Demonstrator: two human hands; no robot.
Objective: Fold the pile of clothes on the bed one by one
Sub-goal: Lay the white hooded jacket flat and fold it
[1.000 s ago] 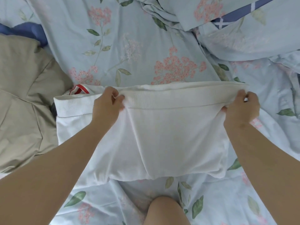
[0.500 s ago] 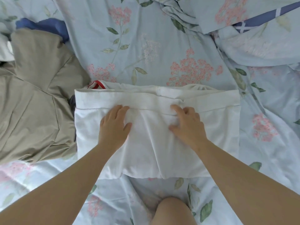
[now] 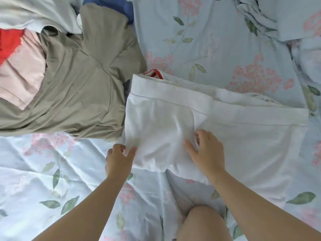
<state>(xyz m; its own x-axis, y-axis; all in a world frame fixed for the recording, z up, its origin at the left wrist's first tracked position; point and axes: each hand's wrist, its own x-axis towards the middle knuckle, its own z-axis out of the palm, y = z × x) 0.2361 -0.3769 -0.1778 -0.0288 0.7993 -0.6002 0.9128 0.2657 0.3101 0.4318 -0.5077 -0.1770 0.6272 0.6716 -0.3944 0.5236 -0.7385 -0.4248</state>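
Folded white knit garment with a red trim loop (image 3: pixel 243 145) lies flat on the pale blue floral bed sheet (image 3: pixel 217 40), mid-view toward 3 o'clock. Left hand (image 3: pixel 118 159): thumb and fingers pinch the garment's near corner at its 8 o'clock. Right hand (image 3: pixel 206 152): on top of the garment near its middle, fingers bent, thumb spread; cannot tell whether any cloth is gripped. Crumpled khaki garment (image 3: pixel 78 84) touches the white one at its 9 o'clock. Pink cloth (image 3: pixel 19 72) and red cloth (image 3: pixel 8 42) at 10 o'clock.
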